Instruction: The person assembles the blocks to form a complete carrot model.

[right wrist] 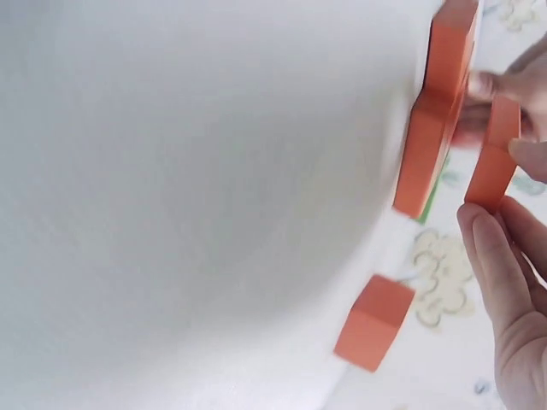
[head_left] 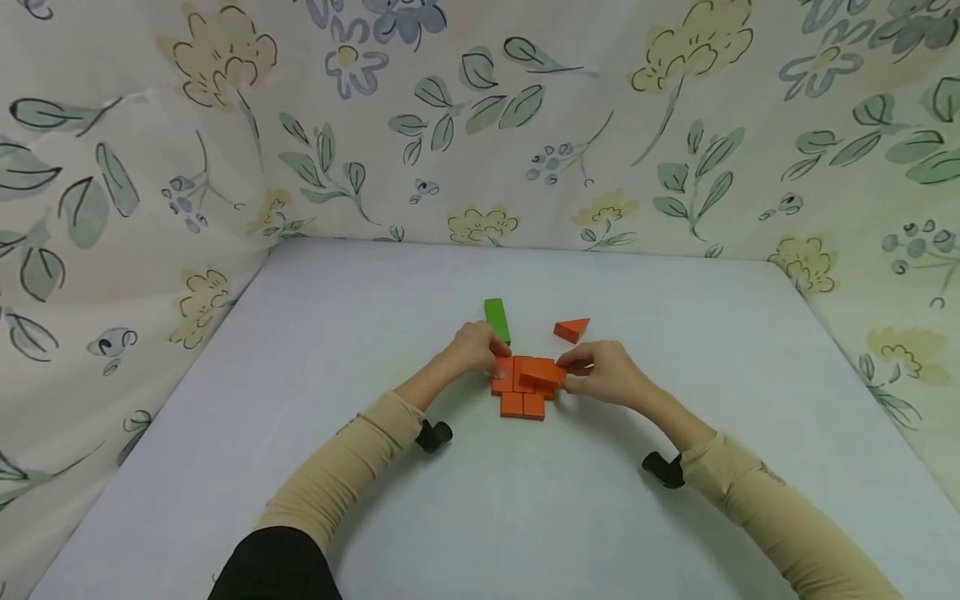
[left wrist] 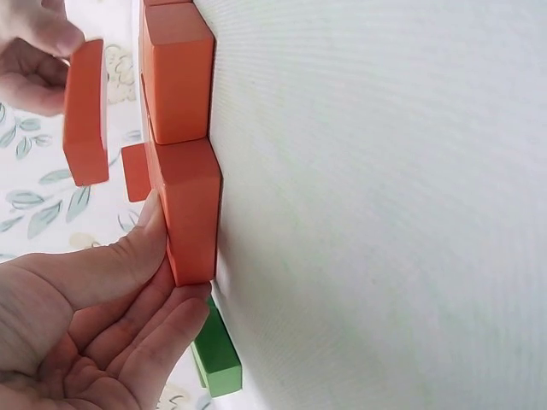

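Observation:
Several orange blocks (head_left: 522, 406) lie flat on the white table, set against one another in a group. My left hand (head_left: 474, 347) grips the group's left end; in the left wrist view, thumb and fingertips pinch the end orange block (left wrist: 192, 205). My right hand (head_left: 606, 372) pinches another orange block (head_left: 545, 372) by its right end. The right wrist view shows this held block (right wrist: 496, 154) raised and tilted above the group, apart from it. Beyond the left hand lies a long green block (head_left: 496, 318). An orange triangular block (head_left: 572, 329) lies apart, behind the right hand.
The white table (head_left: 405, 517) stretches around the blocks on all sides. A flower-patterned cloth (head_left: 480, 167) stands along its back and sides. Small black devices (head_left: 435, 436) sit at both wrists, close above the table.

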The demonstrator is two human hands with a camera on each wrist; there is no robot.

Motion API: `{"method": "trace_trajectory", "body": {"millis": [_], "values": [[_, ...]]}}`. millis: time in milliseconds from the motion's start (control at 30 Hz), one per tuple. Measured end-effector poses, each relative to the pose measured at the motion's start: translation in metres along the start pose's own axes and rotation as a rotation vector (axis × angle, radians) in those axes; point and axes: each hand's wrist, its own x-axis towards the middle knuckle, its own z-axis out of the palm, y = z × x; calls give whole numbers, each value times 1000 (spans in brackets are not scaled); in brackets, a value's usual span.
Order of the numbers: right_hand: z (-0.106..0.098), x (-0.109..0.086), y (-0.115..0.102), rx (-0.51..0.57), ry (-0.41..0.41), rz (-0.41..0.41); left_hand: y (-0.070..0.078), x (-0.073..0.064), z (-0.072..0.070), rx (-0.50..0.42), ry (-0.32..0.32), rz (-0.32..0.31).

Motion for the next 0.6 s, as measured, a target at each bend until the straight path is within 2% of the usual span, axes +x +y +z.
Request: {"method": "trace_trajectory", "body": {"millis": [300,600], "values": [[16,-20,-22,27,-70,-121,1,0,-1,2,-4,-1],[30,-26,-31,-35,-128,-204,0,1,-1,0,1,13]]}}
